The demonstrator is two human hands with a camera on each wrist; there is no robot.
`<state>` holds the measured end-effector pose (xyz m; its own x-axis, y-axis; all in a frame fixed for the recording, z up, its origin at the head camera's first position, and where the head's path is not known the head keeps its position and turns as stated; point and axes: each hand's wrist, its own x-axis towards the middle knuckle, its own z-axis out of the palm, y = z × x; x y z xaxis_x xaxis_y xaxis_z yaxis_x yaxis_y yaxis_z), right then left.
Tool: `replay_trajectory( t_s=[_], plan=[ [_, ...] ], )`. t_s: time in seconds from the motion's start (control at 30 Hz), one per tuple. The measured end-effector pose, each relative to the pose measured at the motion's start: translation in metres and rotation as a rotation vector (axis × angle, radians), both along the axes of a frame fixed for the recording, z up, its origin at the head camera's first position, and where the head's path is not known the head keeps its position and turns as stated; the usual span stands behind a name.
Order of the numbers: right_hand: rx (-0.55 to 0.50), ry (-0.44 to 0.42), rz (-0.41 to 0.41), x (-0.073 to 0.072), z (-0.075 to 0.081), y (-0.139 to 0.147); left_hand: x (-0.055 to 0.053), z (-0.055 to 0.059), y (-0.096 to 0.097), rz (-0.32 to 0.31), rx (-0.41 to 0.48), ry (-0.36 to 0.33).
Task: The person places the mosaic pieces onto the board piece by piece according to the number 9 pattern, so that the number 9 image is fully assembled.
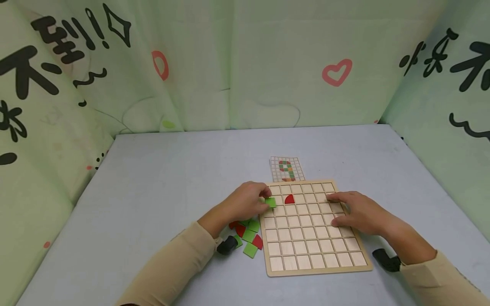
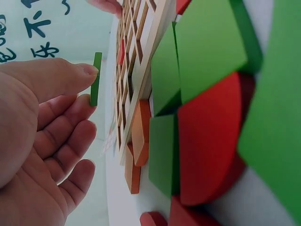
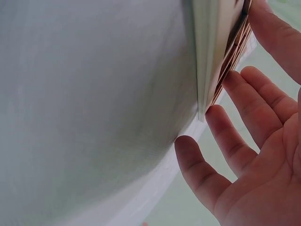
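Between thumb and finger my left hand (image 1: pixel 250 199) pinches a green square tile (image 1: pixel 270 202), held over the upper left of a wooden grid board (image 1: pixel 317 270). The left wrist view shows that tile (image 2: pixel 96 79) edge-on, above the level of the board. One red quarter-round tile (image 1: pixel 289 199) sits in a cell near the board's top. My right hand (image 1: pixel 361 212) rests on the board's right edge with its fingers extended, the fingertips (image 3: pixel 230 77) at the frame in the right wrist view.
Left of the board lies a loose pile of green tiles (image 1: pixel 250 250) and red tiles (image 1: pixel 240 230). Orange tiles (image 2: pixel 141 134) lean by the frame in the left wrist view. A pattern card (image 1: pixel 285 165) lies behind the board. Printed curtains (image 1: pixel 268 76) surround the white table (image 1: pixel 172 170).
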<state>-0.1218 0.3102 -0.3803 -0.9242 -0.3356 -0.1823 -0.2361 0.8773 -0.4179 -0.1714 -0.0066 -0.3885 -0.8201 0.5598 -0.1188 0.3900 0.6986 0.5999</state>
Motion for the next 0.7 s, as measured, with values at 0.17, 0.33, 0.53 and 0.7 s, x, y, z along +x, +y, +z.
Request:
replay_trajectory(
  t_s=[0.17,0.33,0.53,0.7],
  plan=[
    [-0.004,0.000,0.004,0.000,-0.001,0.000,-0.001,0.001,0.005,-0.005,0.000,0.009],
    [0.000,0.004,0.007,0.000,-0.001,0.000,0.000,0.001,0.011,-0.002,-0.003,0.001],
    [-0.002,0.006,0.009,-0.001,-0.001,0.000,-0.001,0.001,0.017,-0.020,-0.008,0.022],
    [-0.002,0.004,0.007,-0.001,-0.001,0.000,-0.002,0.001,0.022,-0.040,0.009,0.020]
  ],
)
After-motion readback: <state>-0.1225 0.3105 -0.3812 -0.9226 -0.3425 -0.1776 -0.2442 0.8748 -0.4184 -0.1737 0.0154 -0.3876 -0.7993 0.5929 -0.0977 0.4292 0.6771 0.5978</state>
